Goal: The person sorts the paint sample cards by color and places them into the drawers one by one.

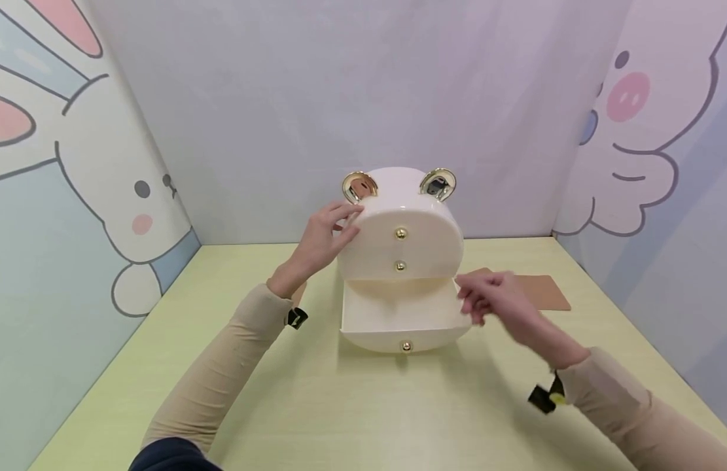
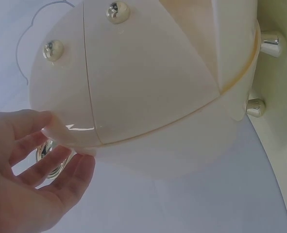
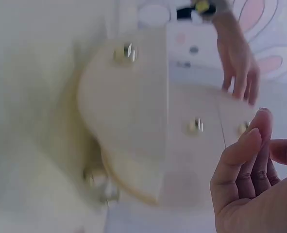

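A cream storage box [image 1: 401, 245] with gold bear ears and round gold knobs [image 1: 401, 233] stands on the table. Its bottom drawer [image 1: 401, 311] is pulled out toward me and looks bare inside. My left hand [image 1: 328, 235] rests on the box's upper left side, below the left ear [image 1: 360, 187]; in the left wrist view its fingertips [image 2: 87, 162] touch the rounded edge beside the top drawer front. By the right side of the bottom drawer is my right hand [image 1: 495, 301]. Its fingers are loosely bent, with nothing seen in them in the right wrist view.
A flat brown sheet [image 1: 542, 292] lies on the table [image 1: 398, 412] to the right of the box. Short gold feet [image 2: 273, 43] hold the box up. Cartoon-printed walls stand left [image 1: 80, 216] and right [image 1: 652, 170], and a plain one [image 1: 351, 98] behind.
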Available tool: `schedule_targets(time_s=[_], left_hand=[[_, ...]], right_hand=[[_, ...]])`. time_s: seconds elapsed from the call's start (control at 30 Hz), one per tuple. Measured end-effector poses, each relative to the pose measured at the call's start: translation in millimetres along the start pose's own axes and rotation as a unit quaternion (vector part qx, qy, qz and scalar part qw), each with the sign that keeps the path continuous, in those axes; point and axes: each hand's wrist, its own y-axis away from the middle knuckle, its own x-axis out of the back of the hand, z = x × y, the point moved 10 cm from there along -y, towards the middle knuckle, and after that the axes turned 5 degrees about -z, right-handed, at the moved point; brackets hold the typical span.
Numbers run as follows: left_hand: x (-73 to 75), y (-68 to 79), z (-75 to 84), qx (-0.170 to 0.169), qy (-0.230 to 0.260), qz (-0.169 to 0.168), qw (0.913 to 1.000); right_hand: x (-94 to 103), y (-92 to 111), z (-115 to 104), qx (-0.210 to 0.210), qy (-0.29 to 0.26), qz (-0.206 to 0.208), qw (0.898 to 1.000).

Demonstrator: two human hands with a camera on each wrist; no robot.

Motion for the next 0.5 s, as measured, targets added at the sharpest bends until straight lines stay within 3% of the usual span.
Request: schedule_targets(time_s=[0.07,0.1,0.13,0.2,0.27,0.33,0.5], left_hand=[[0.5,0.0,0.8,-0.001,0.000,0.001,1.0000],[0.6,0.1,1.3,-0.002,0.000,0.001,1.0000],[0.4,-0.1,1.2,-0.003,0.000,0.001,1.0000],[0.6,-0.1,0.9,-0.002,-0.001,0.001,1.0000],[0.9,-0.1,0.1,-0.001,-0.002,0.001,1.0000],[1.6,0.5,-0.7,0.002,-0.001,0.002,1.0000],[1.6,1.1,-0.4,0.003,-0.001,0.002,1.0000]], right_hand=[[42.4,-7.0,-8.1,0.037,0.109,0.075,0.991],[61.5,-9.6,-9.7,0.047,0.181,0.109,0.976],[79.3,-11.8,-8.8,0.048,0.256,0.139,0.955],[109.4,-17.0,0.3,0.021,0.393,0.182,0.901],[130.6,-23.4,20.0,-0.036,0.481,0.182,0.857],[145.3,-28.3,48.4,-0.110,0.512,0.144,0.840],[164.7,-25.4,103.7,-0.269,0.505,0.076,0.817]])
